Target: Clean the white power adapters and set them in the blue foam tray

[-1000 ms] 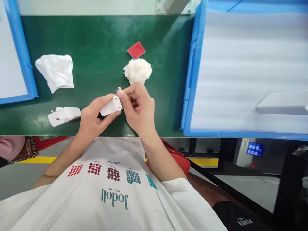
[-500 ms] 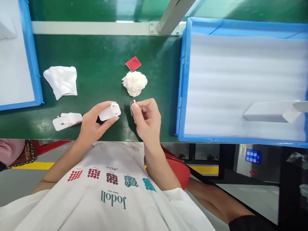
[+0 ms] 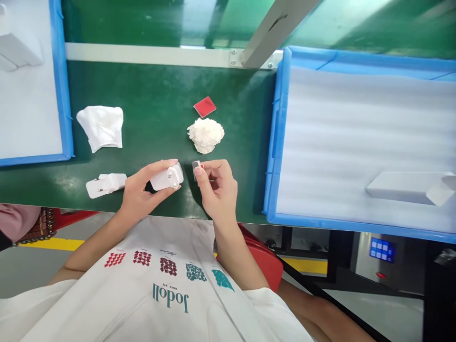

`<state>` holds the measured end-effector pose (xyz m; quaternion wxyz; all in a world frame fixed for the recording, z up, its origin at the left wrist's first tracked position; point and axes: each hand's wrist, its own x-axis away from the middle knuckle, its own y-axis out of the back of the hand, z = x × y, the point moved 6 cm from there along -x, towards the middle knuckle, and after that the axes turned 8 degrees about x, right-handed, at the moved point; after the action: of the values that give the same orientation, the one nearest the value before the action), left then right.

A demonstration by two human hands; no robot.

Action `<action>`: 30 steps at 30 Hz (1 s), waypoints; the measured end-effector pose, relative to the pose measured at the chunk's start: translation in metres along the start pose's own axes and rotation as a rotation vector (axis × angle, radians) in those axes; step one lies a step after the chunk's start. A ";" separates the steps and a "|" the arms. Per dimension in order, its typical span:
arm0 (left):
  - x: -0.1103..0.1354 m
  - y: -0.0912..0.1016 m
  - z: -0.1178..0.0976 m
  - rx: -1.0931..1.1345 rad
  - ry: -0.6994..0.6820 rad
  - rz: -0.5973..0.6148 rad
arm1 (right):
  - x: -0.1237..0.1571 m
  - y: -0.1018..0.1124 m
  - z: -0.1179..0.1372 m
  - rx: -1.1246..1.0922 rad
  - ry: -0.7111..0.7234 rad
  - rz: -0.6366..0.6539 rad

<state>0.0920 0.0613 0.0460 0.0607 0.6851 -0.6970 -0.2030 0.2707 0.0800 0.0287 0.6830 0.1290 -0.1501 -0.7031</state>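
Observation:
My left hand (image 3: 140, 190) is wrapped round a white power adapter (image 3: 162, 180), its two round metal pins facing up and right. Just to the right, my right hand (image 3: 219, 187) pinches a small flat grey-and-white piece (image 3: 195, 167) between thumb and fingertips; a bit of red shows beside it. The adapter and this piece are apart. A second white adapter (image 3: 106, 184) with pins lies on the green table, left of my left hand. Beyond my right hand sit a heap of cream-white shreds (image 3: 205, 135) and a red square (image 3: 205, 107).
A folded white cloth (image 3: 102, 127) lies at the left. Blue trays flank the work area: the left tray (image 3: 63, 95) and the right tray (image 3: 280, 137), both lined in white with white items inside. A metal post (image 3: 274, 35) rises from a rail at the back.
The camera view has shifted, so the table's things appear lower and slightly right. Both hands keep their holds; the adapter and the small piece stay close together but apart.

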 end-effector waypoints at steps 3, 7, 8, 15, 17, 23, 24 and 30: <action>0.000 0.002 -0.002 0.007 -0.010 -0.013 | 0.000 0.000 -0.001 0.012 -0.003 0.008; 0.000 0.001 -0.002 0.002 -0.032 -0.039 | 0.003 -0.001 0.000 -0.021 0.034 -0.008; 0.000 0.000 -0.002 -0.005 -0.040 -0.043 | 0.004 -0.002 0.001 -0.050 0.056 -0.010; 0.026 0.010 -0.030 -0.049 -0.214 0.027 | 0.002 -0.010 -0.007 -0.007 0.006 -0.004; 0.047 0.025 -0.043 -0.100 -0.334 0.067 | -0.001 -0.002 -0.010 0.019 -0.009 -0.075; 0.088 0.086 -0.024 -0.706 -0.373 -0.220 | -0.002 -0.003 -0.003 0.099 0.083 -0.017; 0.088 0.092 -0.016 -0.747 -0.354 -0.249 | -0.001 -0.006 -0.001 0.127 0.107 -0.005; 0.064 0.099 0.008 -0.467 -0.305 -0.208 | 0.002 -0.010 0.000 0.195 0.147 0.013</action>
<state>-0.0066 -0.0021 0.0630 0.0902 0.6818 -0.5585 -0.4638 0.2614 0.0786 0.0250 0.6808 0.2450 -0.1683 -0.6694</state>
